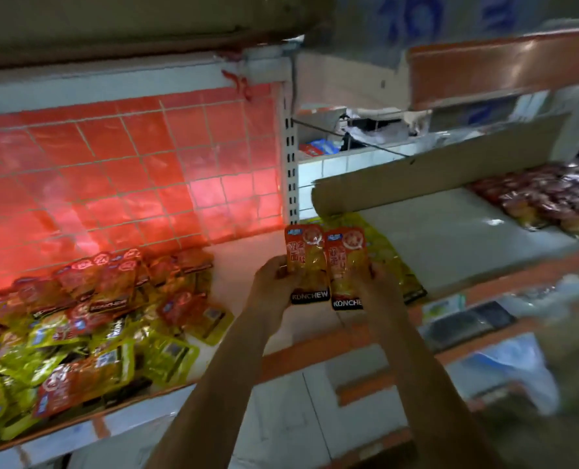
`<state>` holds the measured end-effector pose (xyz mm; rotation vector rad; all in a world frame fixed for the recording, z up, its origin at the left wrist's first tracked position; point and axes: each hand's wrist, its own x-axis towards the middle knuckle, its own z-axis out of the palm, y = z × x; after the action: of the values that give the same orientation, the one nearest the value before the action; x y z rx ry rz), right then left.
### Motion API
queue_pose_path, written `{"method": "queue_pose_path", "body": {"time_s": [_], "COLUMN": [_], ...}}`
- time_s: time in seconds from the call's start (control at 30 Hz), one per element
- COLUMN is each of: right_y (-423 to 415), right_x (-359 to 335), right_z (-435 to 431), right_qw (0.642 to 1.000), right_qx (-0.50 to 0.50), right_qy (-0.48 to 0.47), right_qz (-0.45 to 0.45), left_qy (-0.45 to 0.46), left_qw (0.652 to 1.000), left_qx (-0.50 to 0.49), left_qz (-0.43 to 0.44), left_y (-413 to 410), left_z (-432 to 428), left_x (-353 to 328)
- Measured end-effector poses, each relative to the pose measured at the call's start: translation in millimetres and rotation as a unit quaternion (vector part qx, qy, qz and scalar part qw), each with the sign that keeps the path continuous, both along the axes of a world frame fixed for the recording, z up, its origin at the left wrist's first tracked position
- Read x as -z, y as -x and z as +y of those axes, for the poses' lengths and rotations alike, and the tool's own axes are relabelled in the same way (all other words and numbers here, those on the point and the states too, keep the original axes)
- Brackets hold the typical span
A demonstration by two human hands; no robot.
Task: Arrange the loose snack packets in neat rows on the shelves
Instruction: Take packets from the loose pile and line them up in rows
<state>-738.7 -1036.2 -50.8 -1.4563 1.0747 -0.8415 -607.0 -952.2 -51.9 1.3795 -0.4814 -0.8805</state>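
- Here, the fingers of the left hand curled round the lower left edge of one snack packet, gripping it upright with its black "KONCHEW" band at the bottom.
- The right hand gripped a second packet the same way, the two red-and-yellow packs side by side with their edges touching.
- Both packets were held above a bare stretch of the shelf, just in front of a row of yellow packets lying flat.
- To the left, a loose pile of packets sprawled across the same shelf, below a tiled wall lit red.
- To the right, a cardboard sheet leaned over the neighbouring shelf, where dark red packets lay in rows.
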Motion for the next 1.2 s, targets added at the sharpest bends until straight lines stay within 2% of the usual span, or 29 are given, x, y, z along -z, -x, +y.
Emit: {"method": "queue_pose_path", "body": {"time_s": [0.1, 0.33, 0.47, 0.67, 0.9, 1.2], "right_y": [48, 146, 182, 208, 224, 238], "right_x": [4, 1, 3, 8, 16, 22], "right_z": [-25, -73, -95, -143, -228, -312], "right_qw": [1.000, 0.998, 0.998, 0.993, 0.991, 0.982], "right_qx": [0.020, 0.041, 0.060, 0.095, 0.125, 0.187], "right_qy": [-0.014, -0.011, -0.026, -0.047, -0.038, -0.007], "right_qz": [-0.012, 0.040, -0.004, -0.048, -0.028, -0.004], "left_qy": [-0.006, 0.013, 0.000, -0.044, -0.078, -0.096], "left_qw": [1.000, 0.997, 0.995, 0.994, 0.992, 0.988], "left_qx": [0.015, 0.048, 0.075, 0.088, 0.101, 0.125], "left_qz": [0.002, 0.052, 0.059, 0.042, -0.004, 0.005], "left_y": [45, 136, 167, 186, 195, 204], "left_z": [-32, -97, -130, -191, -287, -374], "left_x": [3, 7, 7, 10, 20, 27]}}
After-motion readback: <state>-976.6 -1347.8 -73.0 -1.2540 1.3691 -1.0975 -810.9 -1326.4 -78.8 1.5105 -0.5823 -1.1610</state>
